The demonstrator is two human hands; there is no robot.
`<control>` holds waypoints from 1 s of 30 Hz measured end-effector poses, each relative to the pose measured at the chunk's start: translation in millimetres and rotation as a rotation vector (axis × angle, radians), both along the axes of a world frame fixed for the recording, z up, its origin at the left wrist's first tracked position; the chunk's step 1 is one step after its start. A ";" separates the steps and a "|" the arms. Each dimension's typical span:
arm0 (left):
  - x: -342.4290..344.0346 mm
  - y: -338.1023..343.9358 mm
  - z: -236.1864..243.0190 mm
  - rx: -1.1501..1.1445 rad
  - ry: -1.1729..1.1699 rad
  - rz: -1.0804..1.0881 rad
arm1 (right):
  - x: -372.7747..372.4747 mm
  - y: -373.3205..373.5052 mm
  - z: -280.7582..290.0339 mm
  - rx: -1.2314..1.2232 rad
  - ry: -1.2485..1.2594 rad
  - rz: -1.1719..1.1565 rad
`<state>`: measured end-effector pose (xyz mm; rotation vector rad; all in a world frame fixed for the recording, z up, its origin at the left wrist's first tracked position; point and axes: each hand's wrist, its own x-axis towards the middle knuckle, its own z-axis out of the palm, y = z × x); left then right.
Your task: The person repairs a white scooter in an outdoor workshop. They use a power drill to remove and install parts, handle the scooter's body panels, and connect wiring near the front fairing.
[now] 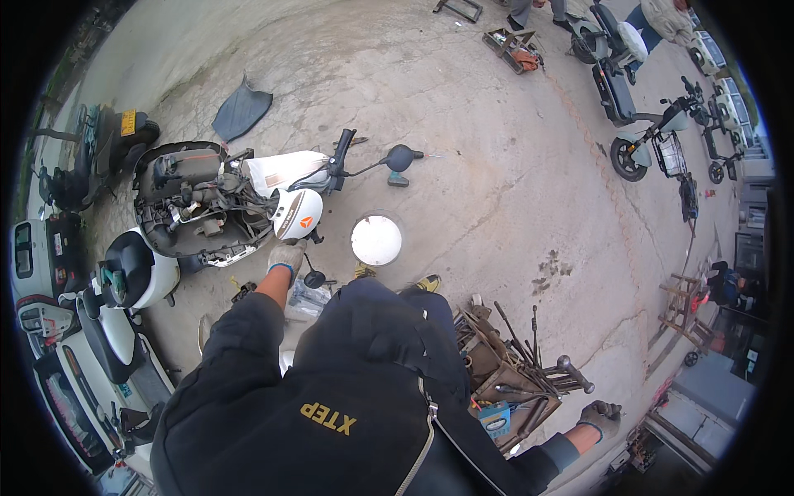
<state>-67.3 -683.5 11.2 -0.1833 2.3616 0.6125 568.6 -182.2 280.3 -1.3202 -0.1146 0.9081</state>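
Note:
A partly stripped white scooter point(285, 169) lies ahead on my left, its inner parts exposed. My left hand point(287, 255), in a grey work glove, is closed at the near end of its handlebar, beside the white headlight cover point(298, 213); the grip itself is hidden under the glove. A round mirror point(314, 279) sticks out just by that hand. Far to the right, my gloved right hand point(602, 416) hangs over the ground with its fingers curled; whatever they may hold does not show. Nearest to it is a wooden toolbox point(488, 364) full of metal tools.
A round white-topped stool point(376, 240) stands before my feet. A dark panel point(241, 110) lies beyond the scooter. More scooters point(124, 269) crowd the left, others point(628, 116) the far right. An open tool tray point(511, 50) and people are at the back.

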 end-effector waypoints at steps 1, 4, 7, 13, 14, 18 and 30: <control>-2.7 6.4 -0.4 0.007 0.012 -0.007 | -8.0 20.9 -2.3 0.001 0.028 0.033; -0.4 17.3 -12.2 -0.025 0.050 0.032 | -27.1 86.1 -24.4 -0.023 0.079 0.151; 17.4 19.4 -28.0 -0.125 0.083 0.078 | -54.6 171.1 -68.6 -0.096 0.148 0.238; 105.1 77.8 2.4 -0.286 0.015 0.436 | -99.5 349.8 -165.0 -0.406 0.204 0.010; 121.6 92.7 13.7 -0.277 -0.086 0.497 | -94.5 373.9 -173.6 -0.427 0.229 0.010; 163.0 141.0 40.5 -0.346 -0.017 0.554 | -95.5 479.6 -216.3 -0.396 0.241 0.030; 116.4 266.7 20.0 -0.268 0.026 0.615 | -154.2 549.7 -217.5 -0.425 0.171 0.361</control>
